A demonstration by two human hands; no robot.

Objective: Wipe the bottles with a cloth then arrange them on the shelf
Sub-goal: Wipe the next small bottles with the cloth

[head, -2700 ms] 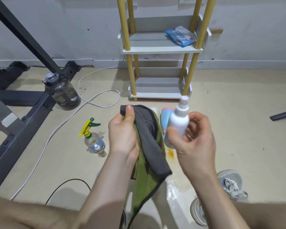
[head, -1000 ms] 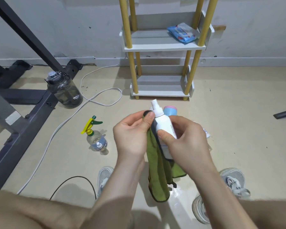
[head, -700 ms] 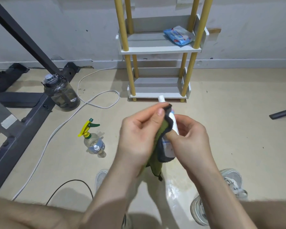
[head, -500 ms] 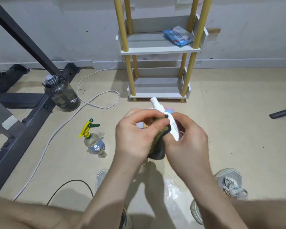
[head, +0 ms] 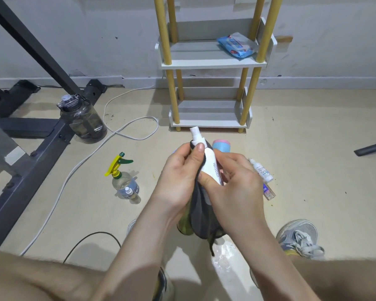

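Observation:
My right hand [head: 237, 187] grips a white spray bottle [head: 208, 164] by its lower body, cap pointing up and away. My left hand [head: 180, 170] holds the grey and green cloth [head: 201, 216] wrapped against the bottle's left side, thumb on its neck. The cloth's tail hangs below both hands. On the floor lie a bottle with a yellow trigger sprayer [head: 123, 181], a blue and pink bottle [head: 221, 145] and two small bottles [head: 262, 171] to the right. The white shelf [head: 208, 122] with yellow posts stands ahead.
A blue wipes pack [head: 237, 45] lies on the shelf's upper tier. A dark water jug [head: 83, 119] stands left by a black metal frame [head: 30, 153]. White and black cables cross the floor. My shoes [head: 300, 237] and a plastic bag lie near my knees.
The cloth, first hanging loose in my left hand beside the bottle, is now wrapped round it. My left hand has slid the cloth along the bottle, which has tilted slightly.

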